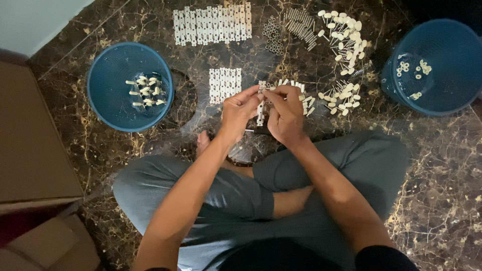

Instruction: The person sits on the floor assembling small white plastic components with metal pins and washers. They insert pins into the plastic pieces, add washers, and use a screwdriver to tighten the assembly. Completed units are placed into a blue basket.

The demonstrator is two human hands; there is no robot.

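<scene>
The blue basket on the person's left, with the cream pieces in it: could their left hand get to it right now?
Probably yes: bare floor lies between the left hand and the blue basket, but that hand first has to release the white strip.

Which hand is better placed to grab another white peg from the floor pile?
Probably the right hand: the white pegs lie just beyond it, on its side. The left hand would have to cross over.

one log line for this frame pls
left hand + right hand: both on white strip | left basket: white pieces | right basket: few pieces | floor: strips, screws, pegs
</scene>
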